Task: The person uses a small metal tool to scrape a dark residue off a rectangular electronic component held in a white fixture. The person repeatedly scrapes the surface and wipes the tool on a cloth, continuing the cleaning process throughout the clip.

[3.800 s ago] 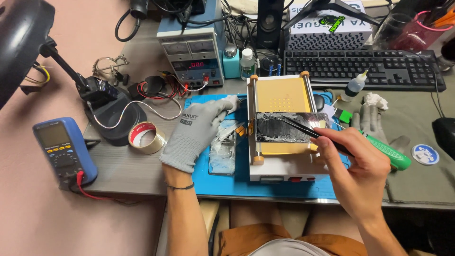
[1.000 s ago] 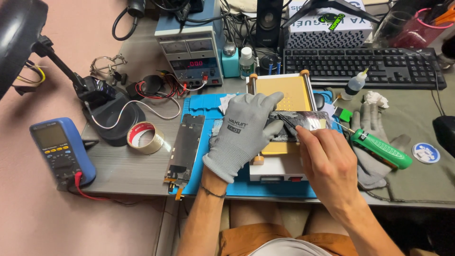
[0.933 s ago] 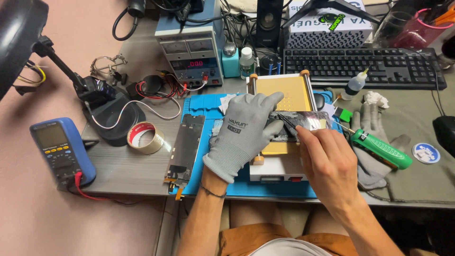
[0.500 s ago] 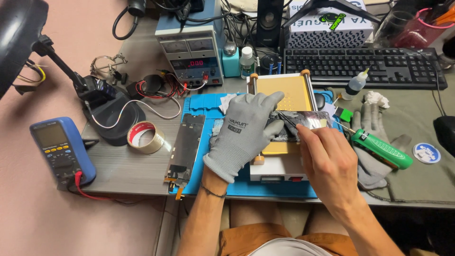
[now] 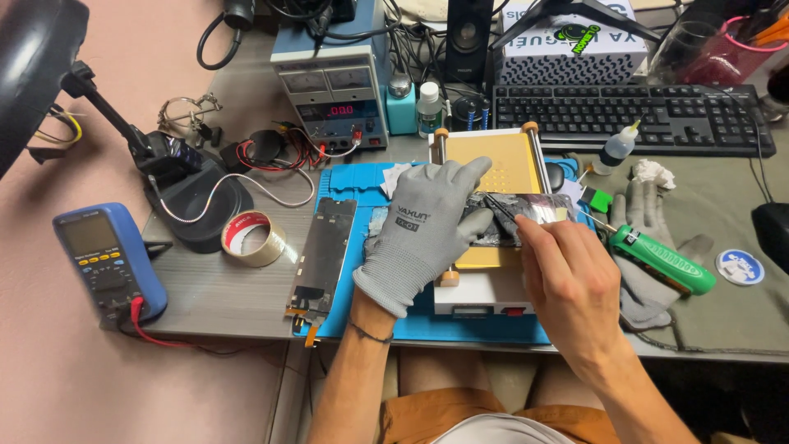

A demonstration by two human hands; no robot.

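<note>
A broken phone screen (image 5: 526, 215), dark with shiny cracked parts, lies on the yellow plate of a screen separator machine (image 5: 497, 177), which stands on a blue work mat (image 5: 362, 185). The left hand (image 5: 427, 226), in a grey glove, lies flat on the left part of the screen and presses it down; its fingers are spread and stretched, not closed around anything. The right hand (image 5: 567, 275) is bare and comes from the right side. Its fingers are pinched together on a thin dark tool (image 5: 501, 212), and the tip of this tool touches the screen just beside the gloved fingers.

On the mat, left of the gloved hand, lies a long phone frame (image 5: 323, 255) with a small cable at its lower end. Further left, on the grey table (image 5: 214, 292), there is a roll of clear tape (image 5: 253, 238), and at the table edge a blue multimeter (image 5: 107, 263) with a red wire.

To the right of the machine lies a green screwdriver (image 5: 662, 259) on top of a second grey glove (image 5: 649, 247). Behind the machine stand a bench power supply (image 5: 333, 94) with a red display, a small white bottle (image 5: 427, 107) and a black keyboard (image 5: 633, 119).
</note>
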